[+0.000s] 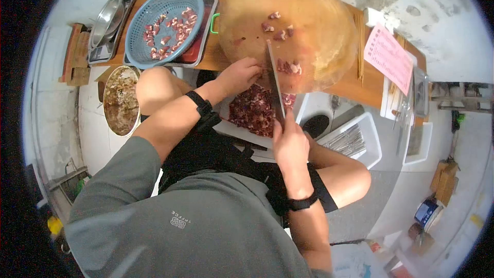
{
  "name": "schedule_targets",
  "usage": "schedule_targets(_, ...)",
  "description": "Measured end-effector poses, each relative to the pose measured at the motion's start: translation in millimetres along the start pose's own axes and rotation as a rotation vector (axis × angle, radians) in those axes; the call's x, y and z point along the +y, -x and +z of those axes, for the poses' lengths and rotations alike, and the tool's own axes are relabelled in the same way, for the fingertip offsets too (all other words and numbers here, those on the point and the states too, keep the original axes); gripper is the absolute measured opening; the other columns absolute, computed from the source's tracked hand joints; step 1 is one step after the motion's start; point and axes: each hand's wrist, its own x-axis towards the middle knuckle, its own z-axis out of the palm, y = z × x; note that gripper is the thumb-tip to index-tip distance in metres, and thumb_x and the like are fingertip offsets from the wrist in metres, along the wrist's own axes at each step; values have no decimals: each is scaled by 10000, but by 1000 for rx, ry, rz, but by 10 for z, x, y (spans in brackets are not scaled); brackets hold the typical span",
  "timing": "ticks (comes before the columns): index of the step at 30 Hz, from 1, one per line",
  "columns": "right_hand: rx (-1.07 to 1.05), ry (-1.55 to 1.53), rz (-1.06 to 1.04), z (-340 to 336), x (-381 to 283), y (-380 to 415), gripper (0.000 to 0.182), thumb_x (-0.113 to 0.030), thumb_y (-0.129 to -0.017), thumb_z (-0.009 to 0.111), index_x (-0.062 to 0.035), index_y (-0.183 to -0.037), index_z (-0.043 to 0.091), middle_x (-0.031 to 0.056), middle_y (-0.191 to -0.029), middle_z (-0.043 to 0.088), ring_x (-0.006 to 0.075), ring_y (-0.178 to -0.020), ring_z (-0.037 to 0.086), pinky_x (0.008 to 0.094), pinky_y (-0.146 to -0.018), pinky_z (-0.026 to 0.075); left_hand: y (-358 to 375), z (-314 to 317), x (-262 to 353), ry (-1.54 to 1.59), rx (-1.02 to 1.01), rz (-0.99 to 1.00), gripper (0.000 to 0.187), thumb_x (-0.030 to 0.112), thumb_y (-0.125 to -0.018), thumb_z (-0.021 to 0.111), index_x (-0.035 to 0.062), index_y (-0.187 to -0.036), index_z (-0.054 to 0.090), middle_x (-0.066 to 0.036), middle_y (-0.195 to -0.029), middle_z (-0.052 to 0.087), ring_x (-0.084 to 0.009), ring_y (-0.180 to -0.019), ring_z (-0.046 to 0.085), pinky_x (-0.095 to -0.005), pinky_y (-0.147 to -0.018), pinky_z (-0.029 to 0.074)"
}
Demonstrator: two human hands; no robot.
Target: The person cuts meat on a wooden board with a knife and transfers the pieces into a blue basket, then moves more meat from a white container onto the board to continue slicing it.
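One cutting board (pixel 309 15), one knife (pixel 274 74), one blue basket (pixel 136 25), two hands (pixel 290 144), two wristbands (pixel 199 102).

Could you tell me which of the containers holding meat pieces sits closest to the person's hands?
The white tray of dark red meat, just below the round wooden chopping board, lies between the left hand and right hand. The blue plastic colander sits farther off, up left.

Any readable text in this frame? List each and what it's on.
Grey shirt: small logo with lettering seen upside down, too small to read reliably.
Pink paper sheet: several lines of dark writing, too blurred to read.
Blue can on the floor: label not legible.
Nothing else carries text.
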Motion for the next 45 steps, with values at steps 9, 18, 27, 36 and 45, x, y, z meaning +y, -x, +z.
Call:
schedule_targets(9, 137, -226, -136, -245, 333, 205, 407, -177, -939, 661, -11, -1303, 589, 239, -887, 698, 426, -805, 693, 500, -713, 562, -735, -20, -342, 50, 32, -274, 219, 140, -912, 630, 49, -1107, 676, -180, -1098, 683, -396, -1045, 643, -447, -920, 526)
schedule_targets(18, 11, -154, -136, -181, 379, 318, 421, -204, -938, 664, -16, -1307, 593, 239, -886, 699, 433, -788, 689, 504, -695, 565, -1302, 129, -399, -200, -292, -253, 220, 200, -945, 583, 81, -1104, 679, -147, -1167, 669, -367, -1088, 635, -459, -946, 520)
schedule_targets(27, 84, -223, 18, -297, 350, 302, 372, -131, -950, 652, 15, -1289, 602, 264, -1026, 703, 403, -990, 703, 418, -825, 566, -546, -12, -162, -110, 45, 50, 178, 89, -876, 589, 57, -1038, 656, -129, -1054, 668, -342, -1024, 640, -432, -897, 527)
schedule_targets(36, 42, -208, -81, -161, 331, 331, 422, -216, -942, 668, -19, -1309, 602, 257, -905, 697, 435, -838, 697, 503, -734, 560, -2, 6, -46, -62, -28, 128, 194, 107, -849, 619, 38, -1020, 679, -113, -1078, 668, -315, -1019, 646, -397, -884, 546)
schedule_targets(45, 84, 33, -247, -283, 283, 373, 427, -241, -934, 675, -32, -1301, 613, 195, -842, 697, 375, -714, 699, 476, -620, 580, 129, 112, 2, 4, 76, 85, 237, 124, -874, 710, 98, -1109, 699, -124, -1091, 679, -343, -996, 660, -416, -862, 551)
